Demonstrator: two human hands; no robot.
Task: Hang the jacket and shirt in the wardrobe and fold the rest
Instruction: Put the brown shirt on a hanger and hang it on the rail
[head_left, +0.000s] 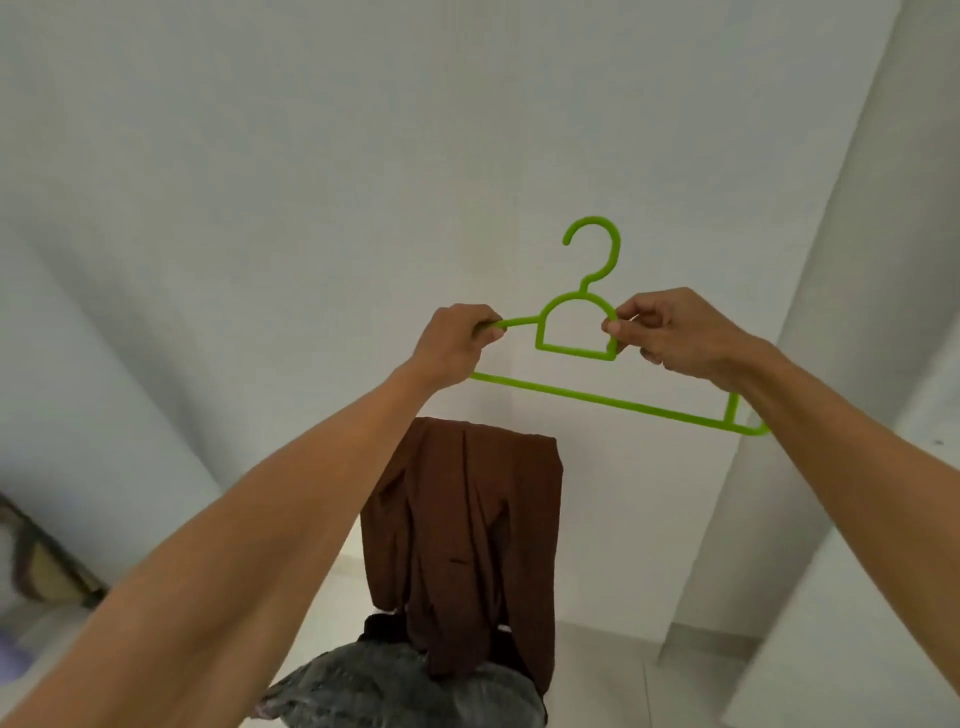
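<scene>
I hold a green plastic hanger (597, 400) up in front of a white wall (311, 208), with both arms stretched out. My left hand (457, 340) grips the thin left shoulder arm of the hanger, its fingers (485, 332) curled tight round the bar, so the end of that arm is hidden in my fist. My right hand (675, 332) pinches the right side of the half-round loop under the hook (597, 244) between thumb and forefinger; the other fingers of that hand are curled in behind. The hanger is tilted, its long bottom bar sloping down toward my right, and its right end passes behind my right wrist. The hook points up and opens to my left. Nothing hangs on the hanger. Below it, between my forearms, a brown jacket (467, 519) is draped over some upright support that I cannot make out, apart from the hanger. Its lower edge rests on a crumpled grey garment (395, 691) at the bottom of the view. Pale floor tiles (597, 675) lie to the right of the clothes, and a blurred patterned fabric (47, 566) shows at the far left edge.
</scene>
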